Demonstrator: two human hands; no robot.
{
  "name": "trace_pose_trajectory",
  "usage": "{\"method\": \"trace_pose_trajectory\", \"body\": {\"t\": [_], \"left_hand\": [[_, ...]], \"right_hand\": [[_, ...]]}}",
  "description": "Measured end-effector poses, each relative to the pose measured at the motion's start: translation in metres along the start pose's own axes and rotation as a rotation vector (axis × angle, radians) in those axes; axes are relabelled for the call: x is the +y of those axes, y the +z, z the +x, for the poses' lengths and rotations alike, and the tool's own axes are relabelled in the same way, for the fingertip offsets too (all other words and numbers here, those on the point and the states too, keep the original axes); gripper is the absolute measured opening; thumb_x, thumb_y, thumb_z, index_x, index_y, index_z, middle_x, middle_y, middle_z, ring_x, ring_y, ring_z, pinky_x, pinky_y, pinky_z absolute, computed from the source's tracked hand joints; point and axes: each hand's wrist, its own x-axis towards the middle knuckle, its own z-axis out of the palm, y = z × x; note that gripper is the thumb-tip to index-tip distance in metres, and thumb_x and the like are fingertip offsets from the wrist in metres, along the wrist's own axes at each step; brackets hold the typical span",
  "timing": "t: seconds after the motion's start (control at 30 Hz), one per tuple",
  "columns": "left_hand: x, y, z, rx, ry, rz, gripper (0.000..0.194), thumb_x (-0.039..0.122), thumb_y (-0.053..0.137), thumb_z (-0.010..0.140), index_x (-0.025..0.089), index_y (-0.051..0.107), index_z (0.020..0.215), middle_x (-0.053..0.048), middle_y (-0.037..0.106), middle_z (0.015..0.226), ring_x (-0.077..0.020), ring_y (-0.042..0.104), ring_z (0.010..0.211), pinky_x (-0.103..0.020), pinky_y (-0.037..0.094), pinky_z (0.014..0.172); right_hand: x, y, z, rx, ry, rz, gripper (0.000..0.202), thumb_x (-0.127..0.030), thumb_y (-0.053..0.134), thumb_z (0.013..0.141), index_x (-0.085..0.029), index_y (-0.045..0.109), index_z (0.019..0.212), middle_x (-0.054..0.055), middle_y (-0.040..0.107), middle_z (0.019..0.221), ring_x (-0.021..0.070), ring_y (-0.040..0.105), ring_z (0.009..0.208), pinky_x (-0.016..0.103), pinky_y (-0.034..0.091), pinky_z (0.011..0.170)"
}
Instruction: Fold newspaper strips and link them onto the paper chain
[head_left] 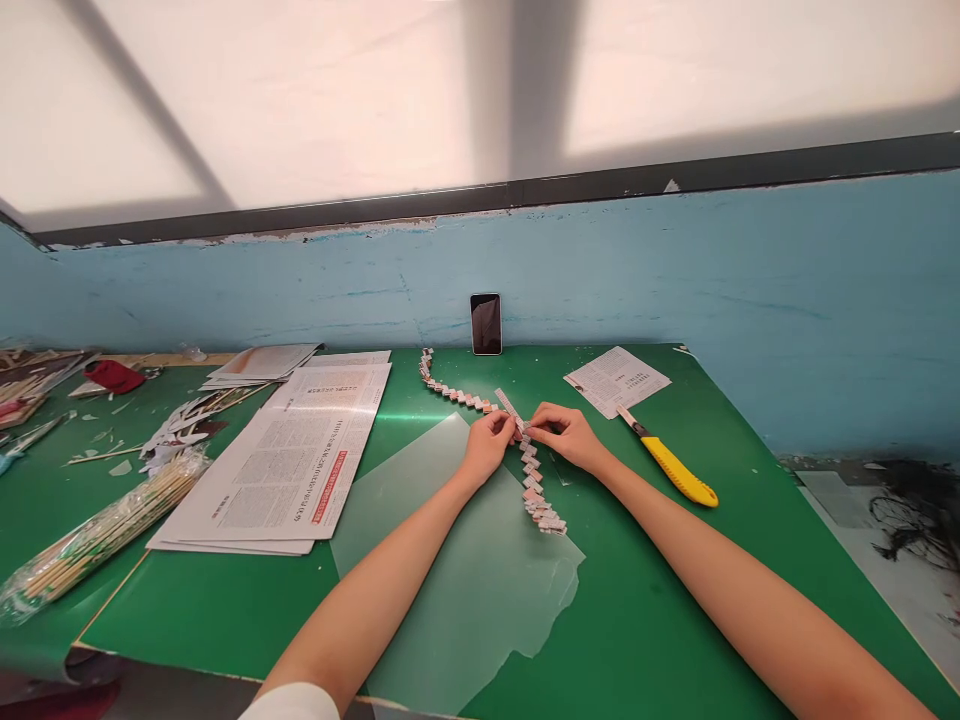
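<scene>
My left hand (487,442) pinches a zigzag chain of folded newspaper (533,480) near its middle. One end of the chain trails back toward the wall, and the other hangs down toward me onto a translucent sheet (450,560). My right hand (566,432) is closed at the same spot, thumb and finger on a narrow folded paper strip (510,405) that sticks up from the chain. The fingertips of both hands nearly meet, partly hiding the joint between strip and chain.
A yellow utility knife (679,470) lies at right, its tip on a newspaper piece (619,380). At left are stacked newspapers (300,450), a plastic-wrapped bundle of sticks (105,535) and paper scraps (176,430). A phone (486,324) leans against the blue wall (337,280).
</scene>
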Motion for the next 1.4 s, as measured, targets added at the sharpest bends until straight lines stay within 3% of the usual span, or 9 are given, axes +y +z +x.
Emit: {"method": "trace_pose_trajectory", "body": {"t": [0.1, 0.33, 0.83, 1.0, 1.27, 1.4], "left_hand": [[-0.0003, 0.0, 0.0002, -0.002, 0.008, 0.005, 0.03, 0.046, 0.062, 0.09, 0.018, 0.064, 0.078, -0.002, 0.067, 0.07, -0.0138, 0.056, 0.062, -0.027, 0.046, 0.065], [0.0006, 0.0, -0.0006, 0.008, 0.026, 0.034, 0.03, 0.045, 0.061, 0.09, 0.018, 0.063, 0.077, -0.002, 0.068, 0.071, -0.0138, 0.057, 0.063, -0.026, 0.046, 0.065], [0.0027, 0.0008, -0.0035, -0.039, 0.025, 0.068, 0.026, 0.042, 0.062, 0.089, 0.017, 0.064, 0.08, -0.001, 0.066, 0.071, -0.0127, 0.056, 0.061, -0.026, 0.045, 0.063], [0.0022, 0.0009, -0.0031, -0.033, 0.028, 0.086, 0.028, 0.043, 0.071, 0.083, 0.017, 0.063, 0.078, 0.0, 0.063, 0.068, -0.0126, 0.055, 0.061, -0.025, 0.043, 0.06], [-0.0015, -0.0025, 0.0018, -0.03, 0.001, -0.153, 0.037, 0.05, 0.076, 0.081, 0.017, 0.061, 0.08, 0.001, 0.064, 0.068, -0.0111, 0.054, 0.058, -0.026, 0.044, 0.06], [-0.0006, -0.0044, 0.0018, -0.024, 0.012, -0.19, 0.037, 0.051, 0.076, 0.081, 0.016, 0.062, 0.08, 0.0, 0.064, 0.069, -0.0109, 0.053, 0.059, -0.026, 0.043, 0.061]], "right_hand": [[0.004, -0.0004, 0.0016, -0.027, 0.032, -0.015, 0.03, -0.047, 0.068, 0.093, -0.021, 0.075, 0.079, 0.004, 0.065, 0.079, 0.0172, 0.057, 0.068, 0.031, 0.045, 0.06], [0.0093, 0.0001, 0.0038, 0.062, 0.071, -0.032, 0.031, -0.05, 0.074, 0.087, -0.021, 0.075, 0.078, 0.002, 0.062, 0.075, 0.0143, 0.047, 0.06, 0.03, 0.038, 0.056], [0.0083, 0.0033, 0.0039, -0.012, 0.126, -0.088, 0.025, -0.042, 0.072, 0.086, -0.02, 0.069, 0.075, 0.0, 0.054, 0.072, 0.0136, 0.043, 0.061, 0.029, 0.035, 0.058], [0.006, 0.0038, 0.0033, -0.028, 0.104, -0.117, 0.024, -0.039, 0.069, 0.088, -0.02, 0.068, 0.074, 0.0, 0.055, 0.073, 0.0135, 0.043, 0.062, 0.028, 0.034, 0.058], [0.0034, 0.0052, 0.0027, -0.049, 0.175, -0.032, 0.033, -0.053, 0.066, 0.092, -0.021, 0.061, 0.09, -0.002, 0.056, 0.072, 0.0135, 0.043, 0.061, 0.027, 0.036, 0.057], [-0.0004, 0.0044, 0.0006, -0.175, 0.163, -0.044, 0.036, -0.054, 0.056, 0.099, -0.021, 0.066, 0.088, 0.0, 0.063, 0.076, 0.0151, 0.051, 0.066, 0.028, 0.039, 0.062]]}}
